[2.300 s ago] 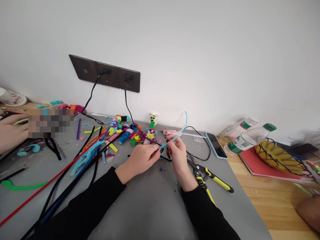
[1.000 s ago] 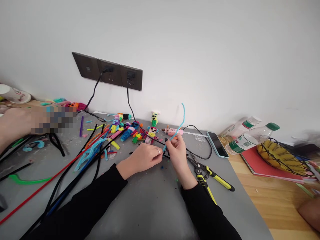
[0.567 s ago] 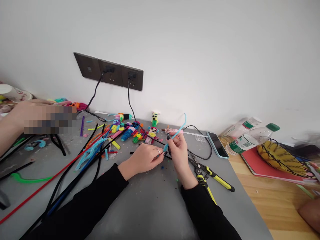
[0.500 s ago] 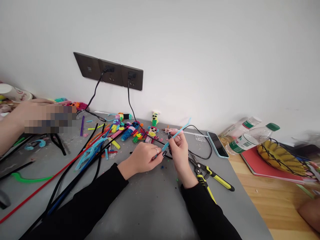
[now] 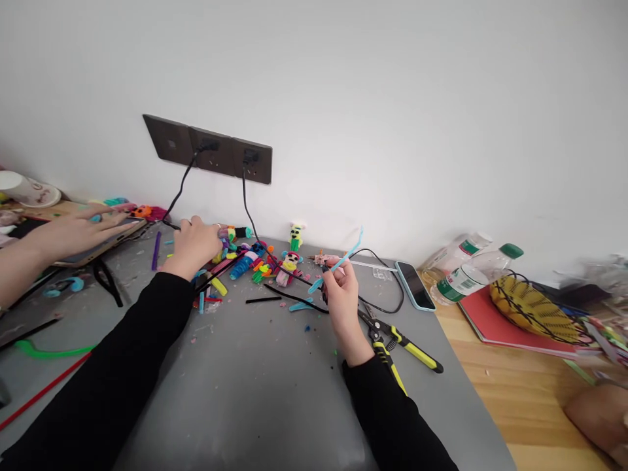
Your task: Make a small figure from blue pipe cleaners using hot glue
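Pipe cleaner (image 5: 354, 244) in light blue is pinched between the thumb and fingers of the right hand (image 5: 342, 294), its thin upper end slanted up in front of the wall (image 5: 417, 118). The left hand (image 5: 193, 248) is held over the heap of coloured pieces, well apart from the right; its fingertips are hidden, so whether anything is gripped cannot be told. On the grey mat (image 5: 275, 392), a looped light-blue piece (image 5: 300, 305) and a short black piece (image 5: 263, 299) are seen between the hands. A yellow-and-green figurine (image 5: 296, 237) is stood near the wall, with a pink figurine (image 5: 288, 268) placed in front. Yellow-handled pliers (image 5: 379, 335) are laid open beside the right wrist, and a smartphone (image 5: 415, 286) is placed farther right. At far left, another person's hand (image 5: 73, 234) is spread over a flat device (image 5: 110, 243).
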`<state>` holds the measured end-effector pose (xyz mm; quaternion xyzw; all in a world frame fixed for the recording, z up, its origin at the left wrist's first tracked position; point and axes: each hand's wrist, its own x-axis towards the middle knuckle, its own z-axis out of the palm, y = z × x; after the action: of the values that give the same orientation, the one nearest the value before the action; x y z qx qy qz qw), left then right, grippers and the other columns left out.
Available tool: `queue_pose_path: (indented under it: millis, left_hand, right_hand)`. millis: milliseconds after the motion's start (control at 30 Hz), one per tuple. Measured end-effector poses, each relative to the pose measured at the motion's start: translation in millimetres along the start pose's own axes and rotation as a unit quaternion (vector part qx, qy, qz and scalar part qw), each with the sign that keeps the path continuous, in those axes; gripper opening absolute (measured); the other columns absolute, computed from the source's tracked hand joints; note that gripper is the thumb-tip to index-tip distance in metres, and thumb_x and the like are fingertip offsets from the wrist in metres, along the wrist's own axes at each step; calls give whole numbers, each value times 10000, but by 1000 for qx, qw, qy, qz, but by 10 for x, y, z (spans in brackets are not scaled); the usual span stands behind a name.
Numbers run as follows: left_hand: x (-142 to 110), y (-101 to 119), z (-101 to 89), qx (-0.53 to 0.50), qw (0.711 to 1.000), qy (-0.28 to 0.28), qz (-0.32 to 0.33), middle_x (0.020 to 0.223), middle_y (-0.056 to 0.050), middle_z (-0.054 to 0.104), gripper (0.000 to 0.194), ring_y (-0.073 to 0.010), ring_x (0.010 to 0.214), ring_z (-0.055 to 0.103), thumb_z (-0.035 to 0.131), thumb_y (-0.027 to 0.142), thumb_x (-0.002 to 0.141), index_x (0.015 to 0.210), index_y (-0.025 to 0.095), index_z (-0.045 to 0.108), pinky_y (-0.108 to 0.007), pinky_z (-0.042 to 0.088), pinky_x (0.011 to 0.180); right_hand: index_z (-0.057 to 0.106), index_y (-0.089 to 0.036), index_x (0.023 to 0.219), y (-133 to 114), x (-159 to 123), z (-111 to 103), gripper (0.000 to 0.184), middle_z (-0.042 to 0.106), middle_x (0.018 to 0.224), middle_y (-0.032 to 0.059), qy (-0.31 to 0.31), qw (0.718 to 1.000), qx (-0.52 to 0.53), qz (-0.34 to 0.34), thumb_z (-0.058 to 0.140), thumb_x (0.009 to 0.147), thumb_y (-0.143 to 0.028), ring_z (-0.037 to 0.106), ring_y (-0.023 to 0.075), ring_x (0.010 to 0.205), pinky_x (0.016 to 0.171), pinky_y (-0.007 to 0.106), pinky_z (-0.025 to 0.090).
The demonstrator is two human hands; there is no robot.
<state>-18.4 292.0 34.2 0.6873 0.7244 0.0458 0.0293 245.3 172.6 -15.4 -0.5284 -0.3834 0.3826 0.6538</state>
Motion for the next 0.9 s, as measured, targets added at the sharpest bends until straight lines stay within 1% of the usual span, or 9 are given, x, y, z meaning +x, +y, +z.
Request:
queue_pose_path:
  millis: [100,233,333,400,500,600,667,800,900]
  left_hand:
    - [-58,-52,-14,10,1000,12,-3,1321,-272,548,588,-469,1265,480,378,170,942,1461,166,654,-528,435,995]
    - [-171,-115,-25,20,999,-38,-7,1294,-242,583,541,-439,1233,506,429,168,916,1363,203,732,-535,436,1024]
    - [-236,-105,-9,14,1000,-14,4,1303,-220,580,548,-408,1222,516,417,163,930,1386,218,716,-516,449,1023]
    - [-269,-69,16,4,1000,3,31,1279,-196,593,529,-392,1219,520,415,160,938,1344,243,745,-504,455,1018]
    - [-303,12,68,-7,998,-12,55,1192,-187,631,471,-393,1177,549,437,167,937,1211,242,813,-495,466,991]
    - [-326,106,111,-5,998,8,57,1220,-199,628,481,-401,1183,557,436,170,934,1262,208,786,-484,470,978]
    - [-343,175,138,-15,997,21,72,1244,-184,623,507,-395,1209,554,423,163,935,1301,238,766,-471,470,984]
    - [-391,293,217,-34,994,7,100,1219,-176,623,540,-394,1147,580,405,132,916,1257,282,795,-476,485,956]
    - [-432,327,289,-61,989,43,125,1163,-169,620,535,-382,1143,570,415,133,901,1244,264,803,-465,500,963]
  right_hand:
    - [556,-240,978,3,-1,-5,297,416,553,-130,1,1000,5,-2,641,724,-369,317,77,477,477,211,233]
    - [558,-240,976,-16,-16,-13,272,448,577,-116,-13,1000,-1,-8,649,748,-358,361,81,490,487,210,247]
    - [561,-240,984,-27,-15,-22,259,445,566,-118,-21,1000,-6,-12,641,756,-333,379,84,486,492,212,254]
    - [560,-240,984,-25,-6,-24,261,444,560,-120,-22,1000,-6,-14,645,755,-332,390,86,479,492,214,258]
    - [561,-241,976,-10,5,-19,266,445,555,-121,-18,1000,-5,-18,644,744,-339,404,89,475,492,217,266]
    - [565,-240,972,5,9,-17,274,447,554,-120,-12,1000,-2,-17,633,730,-350,414,92,478,490,218,258]
    - [569,-238,976,11,9,-21,281,445,551,-121,-10,1000,-4,-15,633,730,-356,406,93,481,491,218,258]
    - [570,-240,973,12,17,-25,284,439,550,-123,-8,1000,-9,-13,646,738,-378,374,91,483,496,219,264]
    - [579,-239,974,9,22,-13,297,435,551,-122,1,1000,-6,-12,657,741,-406,373,93,491,497,219,276]
